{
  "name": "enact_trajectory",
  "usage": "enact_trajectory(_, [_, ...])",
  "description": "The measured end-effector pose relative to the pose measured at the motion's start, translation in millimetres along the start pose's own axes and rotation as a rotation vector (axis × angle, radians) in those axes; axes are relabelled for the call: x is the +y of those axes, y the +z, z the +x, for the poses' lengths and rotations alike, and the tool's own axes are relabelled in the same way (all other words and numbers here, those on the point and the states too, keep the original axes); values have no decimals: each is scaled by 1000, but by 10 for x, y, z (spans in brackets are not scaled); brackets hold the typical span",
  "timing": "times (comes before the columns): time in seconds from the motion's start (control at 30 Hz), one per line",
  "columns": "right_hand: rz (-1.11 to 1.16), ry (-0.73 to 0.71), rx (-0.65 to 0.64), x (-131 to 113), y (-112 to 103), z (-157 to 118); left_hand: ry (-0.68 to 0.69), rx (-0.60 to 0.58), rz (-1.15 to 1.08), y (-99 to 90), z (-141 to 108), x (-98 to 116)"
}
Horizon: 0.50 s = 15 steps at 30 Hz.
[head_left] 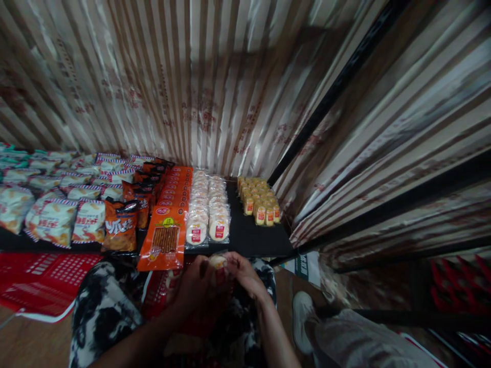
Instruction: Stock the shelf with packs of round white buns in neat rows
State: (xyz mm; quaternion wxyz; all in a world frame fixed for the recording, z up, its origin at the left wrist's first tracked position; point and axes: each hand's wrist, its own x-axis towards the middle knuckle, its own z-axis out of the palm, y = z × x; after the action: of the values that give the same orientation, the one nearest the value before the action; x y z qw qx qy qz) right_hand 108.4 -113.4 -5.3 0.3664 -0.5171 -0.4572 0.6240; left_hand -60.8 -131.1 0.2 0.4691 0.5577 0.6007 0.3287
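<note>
Between my two hands, over my lap and close to the shelf's front edge, is a round packaged rice cracker [218, 262] in clear wrap with a red label. My left hand [194, 281] grips its left side, and the fingers of my right hand [242, 271] pinch its right side. Just beyond, two rows of matching rice cracker packs [196, 232] stand on the black shelf [245, 240]. Beneath my hands a red basket [155, 296] holds at least one more such pack, partly hidden by my left arm.
Orange snack stick packets [164, 240], brown-orange bags [120, 225] and white bags [56, 222] fill the shelf's left. Small yellow packs [264, 209] stand right. A red basket [46, 281] lies lower left. A black post [307, 138] rises before the curtain. Another person's shoe [303, 317] is at right.
</note>
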Motion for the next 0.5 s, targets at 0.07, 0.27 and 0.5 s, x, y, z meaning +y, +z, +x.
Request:
enact_trajectory(0.07, [-37,4,32,-83,-65,9,71,-4,-14,5,70,83])
enact_trajectory(0.27, [-40,-79,119,-425,-332,123,213,-94,-82,76,442,367])
enact_trajectory(0.5, [-100,-266,269,-853,-706,514,406,20,47,161,1051,818])
